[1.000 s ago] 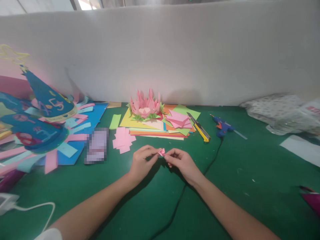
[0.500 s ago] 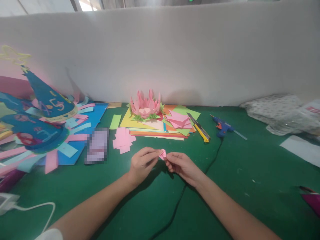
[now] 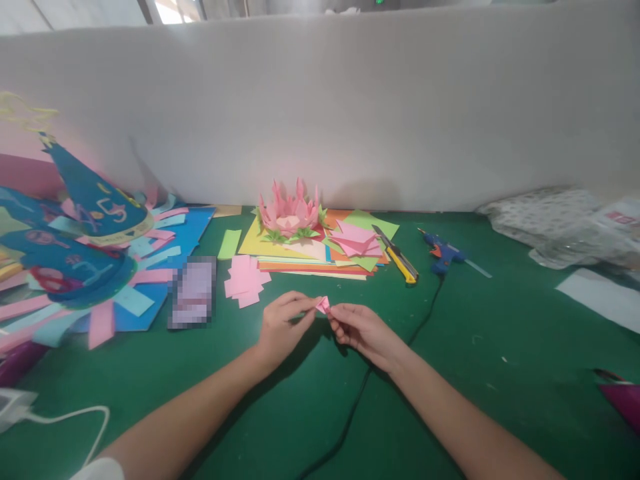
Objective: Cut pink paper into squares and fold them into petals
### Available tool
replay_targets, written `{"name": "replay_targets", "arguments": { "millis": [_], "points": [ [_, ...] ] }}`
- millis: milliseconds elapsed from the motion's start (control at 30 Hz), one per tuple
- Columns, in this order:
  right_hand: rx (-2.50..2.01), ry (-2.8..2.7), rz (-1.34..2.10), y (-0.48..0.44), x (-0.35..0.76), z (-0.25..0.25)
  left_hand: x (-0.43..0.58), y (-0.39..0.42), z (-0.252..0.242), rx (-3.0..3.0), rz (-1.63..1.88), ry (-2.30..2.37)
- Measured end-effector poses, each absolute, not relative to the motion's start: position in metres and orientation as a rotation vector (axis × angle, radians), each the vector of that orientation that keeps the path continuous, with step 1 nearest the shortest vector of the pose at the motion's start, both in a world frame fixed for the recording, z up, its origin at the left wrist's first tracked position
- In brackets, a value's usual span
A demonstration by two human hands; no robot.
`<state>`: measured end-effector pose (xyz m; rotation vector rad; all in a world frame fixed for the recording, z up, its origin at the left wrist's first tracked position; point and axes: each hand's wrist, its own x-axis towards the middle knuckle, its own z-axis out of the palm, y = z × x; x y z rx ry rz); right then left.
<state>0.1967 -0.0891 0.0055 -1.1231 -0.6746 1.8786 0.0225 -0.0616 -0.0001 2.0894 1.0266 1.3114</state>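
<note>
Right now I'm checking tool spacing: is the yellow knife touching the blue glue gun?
Apart. The head view shows bare green mat between the knife and the glue gun.

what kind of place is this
Probably a paper-craft workstation. On the green table, walled by a grey partition, lie a stack of coloured paper, a finished paper lotus and a glue gun; both hands pinch a small pink paper piece.

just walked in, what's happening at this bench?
A person's left hand and right hand pinch a small folded pink paper piece between fingertips above the green table mat. Behind lie a finished pink paper lotus on stacked coloured sheets, a yellow utility knife and a blue glue gun.
</note>
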Motion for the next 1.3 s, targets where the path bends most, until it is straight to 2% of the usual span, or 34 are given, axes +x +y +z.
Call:
{"name": "replay_targets", "arguments": {
  "millis": [167, 300, 967, 1100, 1300],
  "points": [
    [-1.171, -0.678, 1.843, -0.089, 0.195, 0.006, 0.029, -0.059, 0.005, 1.460, 1.070, 1.141],
    [-1.162, -0.672, 1.830, -0.089, 0.195, 0.004, 0.030, -0.058, 0.008, 1.252, 1.003, 1.144],
    [-1.216, -0.642, 1.727, -0.089, 0.188, 0.004, 0.025, -0.058, -0.004, 2.181, 1.341, 0.981],
    [-1.301, -0.824, 1.549, -0.090, 0.186, 0.000, 0.025, -0.059, -0.005, 2.181, 1.280, 0.967],
    [-1.426, -1.351, 0.972, -0.092, 0.186, -0.002, 0.027, -0.061, -0.003, 2.103, 1.154, 1.025]
  ]
}}
